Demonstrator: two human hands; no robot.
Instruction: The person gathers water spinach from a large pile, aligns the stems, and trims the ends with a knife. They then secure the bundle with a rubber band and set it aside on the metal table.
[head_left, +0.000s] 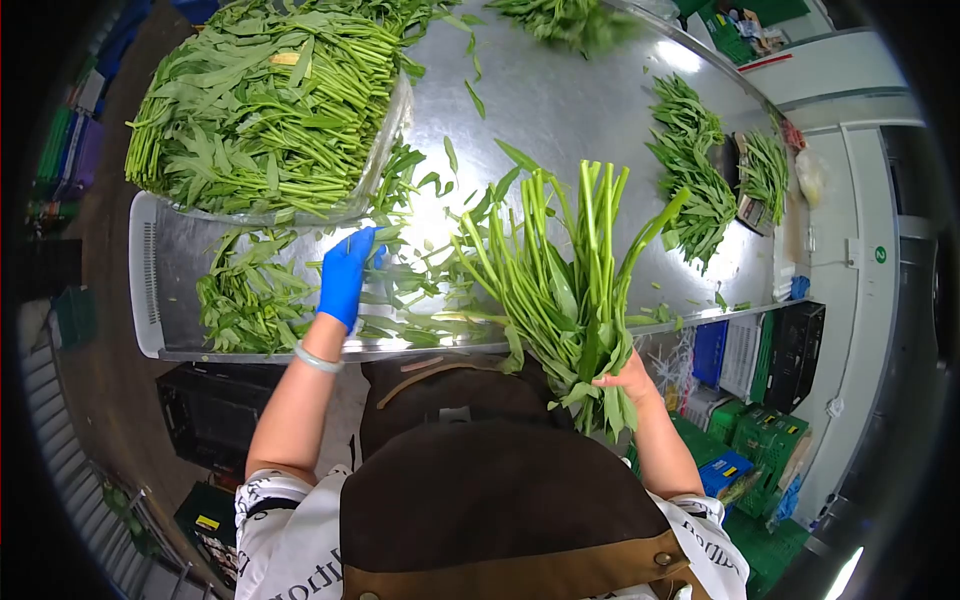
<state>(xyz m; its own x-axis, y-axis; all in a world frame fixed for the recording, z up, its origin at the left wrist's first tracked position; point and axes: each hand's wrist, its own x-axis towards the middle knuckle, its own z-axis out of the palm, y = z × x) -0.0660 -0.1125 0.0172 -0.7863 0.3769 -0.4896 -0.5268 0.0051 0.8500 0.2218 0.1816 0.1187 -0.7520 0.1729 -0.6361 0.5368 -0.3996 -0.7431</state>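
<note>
My right hand is wrapped round the leafy lower end of a bunch of water spinach. The cut stems point up and away from me, over the near edge of the metal table. My left hand, in a blue glove, is over the table left of the bunch, its fingers curled. Blurred leaves lie beside those fingers; whether they grip any is hidden. Beyond it a big stack of water spinach rests on clear plastic. Loose leafy stems lie at the table's near left.
Water spinach bundles lie at the right, one on a dark, box-like stand. Another blurred bundle is at the far edge. Green crates and a black crate stand below the table.
</note>
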